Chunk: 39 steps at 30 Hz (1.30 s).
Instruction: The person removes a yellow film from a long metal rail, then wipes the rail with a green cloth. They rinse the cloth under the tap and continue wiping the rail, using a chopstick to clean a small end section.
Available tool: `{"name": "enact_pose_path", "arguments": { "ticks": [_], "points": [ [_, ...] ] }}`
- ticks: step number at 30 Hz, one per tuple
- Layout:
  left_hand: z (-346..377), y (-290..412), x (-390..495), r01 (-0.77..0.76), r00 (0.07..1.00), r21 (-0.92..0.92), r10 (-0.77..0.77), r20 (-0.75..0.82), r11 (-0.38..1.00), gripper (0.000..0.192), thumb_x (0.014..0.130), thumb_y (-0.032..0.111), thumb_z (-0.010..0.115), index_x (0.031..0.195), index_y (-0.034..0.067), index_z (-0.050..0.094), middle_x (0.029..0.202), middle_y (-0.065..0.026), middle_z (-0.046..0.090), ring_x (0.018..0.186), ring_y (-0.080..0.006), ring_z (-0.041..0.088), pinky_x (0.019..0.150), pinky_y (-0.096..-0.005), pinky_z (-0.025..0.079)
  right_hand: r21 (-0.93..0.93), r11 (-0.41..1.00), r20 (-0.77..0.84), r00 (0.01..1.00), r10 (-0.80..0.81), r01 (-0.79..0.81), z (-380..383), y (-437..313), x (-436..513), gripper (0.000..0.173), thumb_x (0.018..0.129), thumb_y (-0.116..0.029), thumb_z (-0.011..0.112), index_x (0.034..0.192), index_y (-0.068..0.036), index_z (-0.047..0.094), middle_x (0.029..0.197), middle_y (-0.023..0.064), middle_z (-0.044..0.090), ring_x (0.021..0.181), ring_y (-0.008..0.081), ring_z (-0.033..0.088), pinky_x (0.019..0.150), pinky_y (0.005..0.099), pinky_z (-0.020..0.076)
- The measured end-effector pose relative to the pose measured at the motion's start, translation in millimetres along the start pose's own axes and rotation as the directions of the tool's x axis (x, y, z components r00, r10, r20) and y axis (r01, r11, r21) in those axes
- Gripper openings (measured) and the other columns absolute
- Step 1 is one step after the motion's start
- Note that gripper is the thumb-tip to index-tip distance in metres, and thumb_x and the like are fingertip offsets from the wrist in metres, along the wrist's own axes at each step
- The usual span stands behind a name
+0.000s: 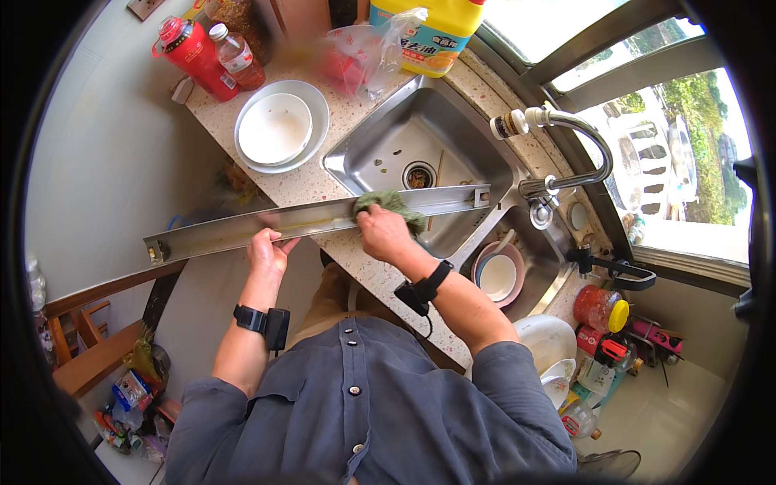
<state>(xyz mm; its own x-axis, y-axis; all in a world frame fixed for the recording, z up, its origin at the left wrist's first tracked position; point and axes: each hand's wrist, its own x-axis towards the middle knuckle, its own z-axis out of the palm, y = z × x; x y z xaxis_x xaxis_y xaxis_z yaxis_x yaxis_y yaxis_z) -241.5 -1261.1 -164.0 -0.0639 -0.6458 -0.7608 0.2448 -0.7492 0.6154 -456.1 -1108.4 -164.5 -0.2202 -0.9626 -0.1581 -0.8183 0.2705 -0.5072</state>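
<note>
A long metal channel-shaped strip (315, 219) lies across the view, its right end over the large sink basin (418, 121) and its left end past the counter edge. My left hand (268, 254) grips the strip's near edge left of its middle, fingers partly beneath it. With my right hand (385, 233) I press a green cloth (391, 206) onto the strip near the basin's near-left edge. A yellowish streak runs along the strip's inner face. Food scraps and a chopstick (441, 167) lie in the large basin around the drain (419, 176).
A white bowl (276, 129) rests in a larger bowl (321, 121) on the speckled counter. Bottles, a plastic bag (357, 60) and a yellow jug (427, 36) stand behind. The curved faucet (597, 145) arches at right; bowls (498, 277) sit in the small basin. Jars and bottles crowd the lower right.
</note>
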Motion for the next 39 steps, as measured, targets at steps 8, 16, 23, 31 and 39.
{"name": "enact_pose_path", "arguments": {
  "ticks": [8, 16, 23, 31, 39],
  "points": [
    [-4, -1, 7, 0.053, 0.998, -0.051, -0.055, -0.030, 0.997, 0.007, 0.071, -0.005, 0.051, 0.074, 0.001, 0.052, 0.090, -0.0162, 0.059, 0.090, -0.0356, 0.063, 0.088, -0.0608, 0.056, 0.230, 0.973, -0.228, 0.972, 0.057, -0.003, 1, 14, 34, 0.037, 0.070, -0.005, 0.064, 0.107, -0.005, 0.070, 0.097, 0.0166, 0.069, 0.094, 0.0364, 0.065, 0.088, 0.0426, 0.0525],
    [-23, -11, 10, 0.124, 0.992, -0.091, -0.124, 0.016, 0.988, 0.008, 0.071, -0.004, 0.051, 0.078, 0.000, 0.055, 0.091, -0.0177, 0.063, 0.090, -0.0380, 0.066, 0.087, -0.0555, 0.058, 0.114, 0.743, -0.378, 0.663, 0.646, -0.659, -50, 163, 4, 0.031, 0.081, -0.010, 0.065, 0.112, -0.004, 0.061, 0.105, 0.0199, 0.068, 0.100, 0.0382, 0.065, 0.088, 0.0467, 0.0512],
    [-17, -11, 7, 0.157, 0.988, -0.100, -0.157, 0.016, 0.983, 0.009, 0.073, -0.002, 0.051, 0.080, 0.001, 0.055, 0.091, -0.0170, 0.063, 0.091, -0.0373, 0.065, 0.088, -0.0550, 0.058, 0.207, 0.963, -0.299, 0.926, 0.232, -0.174, 2, 50, 33, 0.024, 0.074, -0.003, 0.061, 0.097, -0.003, 0.061, 0.099, 0.0206, 0.065, 0.095, 0.0395, 0.063, 0.086, 0.0471, 0.0514],
    [-9, -6, 7, 0.117, 0.993, -0.097, -0.113, 0.042, 0.988, 0.005, 0.074, -0.001, 0.052, 0.077, 0.003, 0.053, 0.089, -0.0155, 0.061, 0.085, -0.0331, 0.063, 0.083, -0.0557, 0.056, 0.353, 0.873, -0.001, 0.934, -0.359, 0.336, 16, -74, 54, 0.045, 0.073, -0.008, 0.060, 0.117, -0.003, 0.064, 0.112, 0.0157, 0.067, 0.107, 0.0360, 0.061, 0.093, 0.0423, 0.0499],
    [-20, -11, 12, 0.122, 0.991, -0.151, -0.113, 0.065, 0.981, 0.007, 0.072, -0.005, 0.050, 0.077, 0.001, 0.052, 0.086, -0.0146, 0.058, 0.080, -0.0341, 0.064, 0.078, -0.0611, 0.060, -0.020, 0.998, 0.190, 0.980, -0.060, 0.064, -39, 19, 4, 0.033, 0.073, -0.005, 0.057, 0.103, -0.007, 0.069, 0.102, 0.0131, 0.068, 0.105, 0.0344, 0.061, 0.092, 0.0420, 0.0503]
  ]
}}
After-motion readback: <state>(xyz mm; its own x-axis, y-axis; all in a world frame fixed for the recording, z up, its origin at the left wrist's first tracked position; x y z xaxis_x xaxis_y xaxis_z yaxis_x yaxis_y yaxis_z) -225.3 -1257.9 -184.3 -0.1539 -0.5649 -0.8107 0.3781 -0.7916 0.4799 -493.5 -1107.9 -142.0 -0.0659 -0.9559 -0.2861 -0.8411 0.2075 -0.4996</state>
